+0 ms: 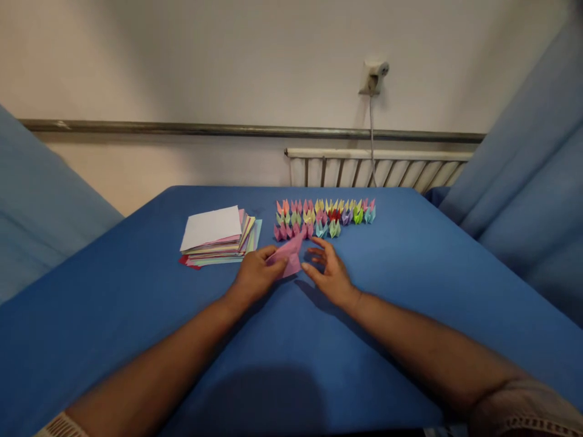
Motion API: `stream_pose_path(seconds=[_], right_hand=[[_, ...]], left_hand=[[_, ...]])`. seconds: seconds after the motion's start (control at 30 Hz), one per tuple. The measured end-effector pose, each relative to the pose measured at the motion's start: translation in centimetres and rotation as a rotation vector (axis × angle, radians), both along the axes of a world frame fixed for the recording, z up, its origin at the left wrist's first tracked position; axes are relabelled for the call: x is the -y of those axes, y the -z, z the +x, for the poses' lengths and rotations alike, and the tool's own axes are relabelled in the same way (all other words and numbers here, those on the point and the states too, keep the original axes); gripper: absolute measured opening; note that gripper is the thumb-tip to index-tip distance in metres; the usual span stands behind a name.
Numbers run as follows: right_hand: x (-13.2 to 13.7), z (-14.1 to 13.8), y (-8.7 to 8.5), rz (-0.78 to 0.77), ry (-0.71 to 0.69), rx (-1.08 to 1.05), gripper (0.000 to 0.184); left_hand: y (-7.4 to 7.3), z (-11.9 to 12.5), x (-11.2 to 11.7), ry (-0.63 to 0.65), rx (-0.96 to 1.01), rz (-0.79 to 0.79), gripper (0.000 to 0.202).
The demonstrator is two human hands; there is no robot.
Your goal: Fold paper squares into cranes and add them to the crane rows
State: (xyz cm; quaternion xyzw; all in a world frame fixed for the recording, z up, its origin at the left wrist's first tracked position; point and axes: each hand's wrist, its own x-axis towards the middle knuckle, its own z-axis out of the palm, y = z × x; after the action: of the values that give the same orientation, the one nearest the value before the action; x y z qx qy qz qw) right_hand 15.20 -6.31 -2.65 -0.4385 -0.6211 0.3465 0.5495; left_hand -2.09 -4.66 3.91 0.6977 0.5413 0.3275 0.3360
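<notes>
As I watch through the head camera, my left hand pinches a folded pink paper, thumb on its near face and the fingers partly hidden behind it. The piece is held over the blue worktop, tilted, with one narrow point rising up and to the right. My right hand is open just beside its right edge, fingers spread and curved, gripping nothing; I cannot tell whether the thumb tip touches the paper.

Just beyond the two hands I see folded paper figures standing upright in three close rows, in pink, yellow, green, red, purple and light blue. The tip of the pink piece overlaps the front row in my view. Left of them, near my left hand, lies a paper stack, its edges uneven, with a white sheet on top and a red corner showing underneath.

Behind the worktop I make out a radiator, a metal rail and a wall socket.
</notes>
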Motion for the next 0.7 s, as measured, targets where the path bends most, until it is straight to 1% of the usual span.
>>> stream_pose_path(seconds=[0.07,0.1,0.13,0.2,0.27,0.33,0.47,0.6,0.7], right_hand=[[-0.4,-0.3,0.2,-0.108,-0.093,-0.201,0.048],[-0.5,-0.5,0.3,-0.162,-0.146,-0.276,0.044],[-0.5,-0.7,0.4,-0.212,-0.191,-0.331,0.042],[-0.6,-1.0,0.6,-0.299,-0.233,-0.398,0.039],[-0.6,-1.1,0.6,-0.354,-0.230,-0.412,0.037],[-0.6,-1.2,0.6,-0.368,-0.223,-0.406,0.034],[-0.7,-0.9,0.2,-0.385,-0.216,-0.431,0.031],[-0.9,-0.2,-0.1,-0.467,-0.180,-0.414,0.035],[-0.9,0.0,-0.2,-0.484,-0.155,-0.370,0.034]], left_hand=[[0.2,1.0,0.0,-0.092,0.483,-0.194,0.023],[0.5,1.4,0.2,-0.103,0.672,-0.271,0.026],[0.8,1.8,0.3,-0.111,0.808,-0.327,0.029],[1.4,2.2,0.6,-0.109,0.954,-0.415,0.030],[2.0,2.3,0.9,-0.088,1.012,-0.482,0.029],[2.4,2.2,1.0,-0.052,1.043,-0.529,0.027],[2.6,1.6,0.9,-0.011,1.049,-0.580,0.024],[2.8,0.9,0.5,0.011,0.947,-0.563,0.030],[3.1,0.4,0.1,0.007,0.774,-0.475,0.035]])
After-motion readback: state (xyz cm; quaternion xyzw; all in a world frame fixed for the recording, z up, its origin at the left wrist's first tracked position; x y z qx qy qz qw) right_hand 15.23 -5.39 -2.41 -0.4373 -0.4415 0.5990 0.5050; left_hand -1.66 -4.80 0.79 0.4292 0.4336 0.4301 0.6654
